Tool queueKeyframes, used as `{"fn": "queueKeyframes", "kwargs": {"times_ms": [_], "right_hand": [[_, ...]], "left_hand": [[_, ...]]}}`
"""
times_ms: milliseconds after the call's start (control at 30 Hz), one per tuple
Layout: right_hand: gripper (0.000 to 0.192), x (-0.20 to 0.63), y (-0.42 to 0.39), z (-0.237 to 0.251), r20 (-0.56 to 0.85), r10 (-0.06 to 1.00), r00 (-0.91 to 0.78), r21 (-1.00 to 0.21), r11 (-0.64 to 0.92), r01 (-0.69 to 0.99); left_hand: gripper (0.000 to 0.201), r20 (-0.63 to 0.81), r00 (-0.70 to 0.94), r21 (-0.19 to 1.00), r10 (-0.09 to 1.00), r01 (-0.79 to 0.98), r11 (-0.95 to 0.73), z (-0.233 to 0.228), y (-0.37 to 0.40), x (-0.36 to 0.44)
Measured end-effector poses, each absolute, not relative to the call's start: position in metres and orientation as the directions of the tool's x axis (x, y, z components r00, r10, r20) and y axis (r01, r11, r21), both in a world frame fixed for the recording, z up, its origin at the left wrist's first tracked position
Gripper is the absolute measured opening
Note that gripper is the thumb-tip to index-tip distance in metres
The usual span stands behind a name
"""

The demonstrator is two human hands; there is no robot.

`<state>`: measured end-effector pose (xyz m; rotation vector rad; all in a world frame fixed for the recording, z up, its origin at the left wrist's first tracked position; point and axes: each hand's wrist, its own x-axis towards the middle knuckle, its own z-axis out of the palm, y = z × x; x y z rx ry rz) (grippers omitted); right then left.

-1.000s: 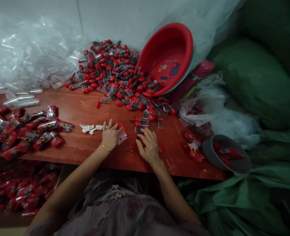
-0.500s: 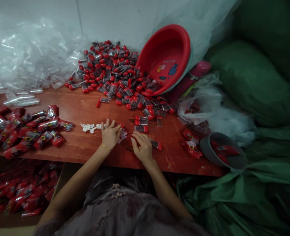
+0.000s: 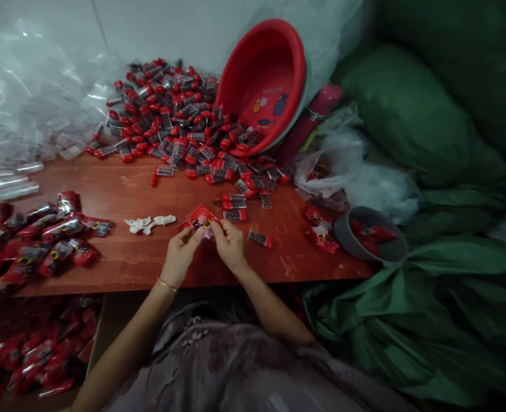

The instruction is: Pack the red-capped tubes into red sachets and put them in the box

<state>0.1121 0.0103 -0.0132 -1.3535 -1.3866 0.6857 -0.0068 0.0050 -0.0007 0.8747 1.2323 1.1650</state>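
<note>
My left hand [image 3: 180, 253] and my right hand [image 3: 229, 244] meet just above the red-brown table [image 3: 150, 189] and together pinch a small red printed packet [image 3: 200, 217]. A red-capped clear tube [image 3: 260, 238] lies on the table just right of my right hand. Two more tubes [image 3: 234, 206] lie just beyond the packet. Small white plastic pieces [image 3: 150, 222] lie to the left of my left hand. A gold bangle sits on my left wrist.
A large heap of red-capped tubes [image 3: 171, 120] spills from a tilted red basin [image 3: 266, 86] at the back. Filled red packets [image 3: 38, 234] pile at the left, more in a box below [image 3: 30, 349]. Clear plastic sleeves [image 3: 25, 109] lie back left. A grey bowl [image 3: 370, 234] and green sacks [image 3: 419, 131] sit right.
Both hands lifted off the table and came together, picking up the red packet. My right hand left a tube lying beside it. The view shifted left and down.
</note>
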Motion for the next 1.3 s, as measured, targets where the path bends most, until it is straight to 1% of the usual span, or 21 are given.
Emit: {"fn": "queueKeyframes", "kwargs": {"times_ms": [67,133,233,333,367,400,467,500,533,567,633,733,800,833,900,933,1000,1067,1133,1200,1300], "right_hand": [[0.033,0.112,0.005,-0.016,0.331,0.932,0.144,-0.861,0.236,0.451],[0.034,0.111,0.001,-0.019,0.369,0.921,0.127,-0.820,0.258,0.512],[0.034,0.113,-0.002,-0.020,0.372,0.924,0.087,-0.785,0.263,0.561],[0.031,0.126,-0.008,-0.015,0.352,0.936,0.005,-0.724,0.268,0.636],[0.031,0.134,-0.010,-0.013,0.333,0.943,0.007,-0.676,0.234,0.699],[0.032,0.143,-0.013,-0.012,0.301,0.953,0.038,-0.609,0.161,0.777],[0.037,0.164,-0.018,-0.011,0.210,0.961,0.179,-0.424,-0.076,0.903],[0.039,0.174,-0.022,-0.012,0.162,0.954,0.252,-0.331,-0.188,0.925],[0.038,0.182,-0.025,-0.014,0.125,0.950,0.287,-0.256,-0.248,0.934],[0.037,0.189,-0.029,-0.017,0.102,0.954,0.280,-0.208,-0.255,0.944],[0.035,0.198,-0.037,-0.024,0.099,0.983,0.152,-0.188,-0.131,0.973],[0.040,0.203,-0.050,-0.032,0.166,0.980,-0.112,-0.244,0.151,0.958],[0.042,0.206,-0.057,-0.036,0.228,0.955,-0.192,-0.281,0.253,0.926],[0.040,0.207,-0.060,-0.038,0.264,0.947,-0.186,-0.299,0.263,0.917],[0.033,0.209,-0.063,-0.040,0.327,0.941,-0.088,-0.334,0.202,0.921],[0.034,0.209,-0.064,-0.040,0.340,0.940,-0.021,-0.346,0.146,0.927],[0.048,0.203,-0.064,-0.038,0.321,0.943,0.089,-0.335,0.025,0.942],[0.064,0.191,-0.062,-0.034,0.256,0.956,0.141,-0.277,-0.067,0.958],[0.072,0.179,-0.058,-0.030,0.182,0.967,0.181,-0.200,-0.144,0.969],[0.067,0.170,-0.052,-0.029,0.126,0.969,0.214,-0.132,-0.198,0.971],[0.048,0.173,-0.045,-0.031,0.106,0.974,0.202,-0.088,-0.193,0.977]], "left_hand": [[0.043,-0.364,0.002,0.857,0.931,-0.391,0.336,0.001,0.000,-0.001],[0.040,-0.435,0.005,0.775,0.901,-0.508,0.377,0.004,-0.005,0.004],[0.040,-0.487,0.014,0.725,0.873,-0.551,0.413,0.009,-0.007,0.007],[0.039,-0.501,-0.022,0.739,0.865,-0.530,0.415,0.010,-0.006,0.006],[0.038,-0.499,-0.042,0.749,0.865,-0.522,0.407,0.010,-0.005,0.004],[0.038,-0.497,-0.060,0.758,0.866,-0.515,0.400,0.010,-0.003,0.002],[0.039,-0.497,-0.075,0.768,0.864,-0.500,0.399,0.009,-0.001,0.000],[0.040,-0.499,-0.072,0.771,0.863,-0.492,0.405,0.009,-0.001,-0.001],[0.042,-0.503,-0.068,0.773,0.862,-0.481,0.413,0.009,0.000,0.000],[0.043,-0.507,-0.063,0.775,0.860,-0.470,0.422,0.009,0.000,0.001],[0.045,-0.517,-0.047,0.777,0.855,-0.445,0.446,0.009,-0.001,0.005],[0.048,-0.533,-0.014,0.772,0.846,-0.418,0.479,0.010,-0.003,0.009],[0.048,-0.538,-0.009,0.772,0.843,-0.407,0.489,0.010,-0.004,0.007],[0.049,-0.540,-0.016,0.773,0.841,-0.404,0.489,0.010,-0.004,0.006],[0.049,-0.543,-0.039,0.778,0.839,-0.401,0.485,0.009,-0.004,0.002],[0.050,-0.543,-0.051,0.780,0.839,-0.402,0.480,0.009,-0.004,0.001],[0.050,-0.540,-0.060,0.782,0.840,-0.406,0.473,0.008,-0.003,-0.001],[0.051,-0.540,-0.057,0.779,0.840,-0.411,0.473,0.007,-0.003,0.000],[0.050,-0.546,-0.043,0.771,0.837,-0.417,0.482,0.008,-0.004,0.000],[0.049,-0.563,-0.012,0.751,0.826,-0.426,0.505,0.008,-0.004,0.000],[0.045,-0.595,0.065,0.699,0.801,-0.452,0.555,0.009,-0.004,-0.002]]}}
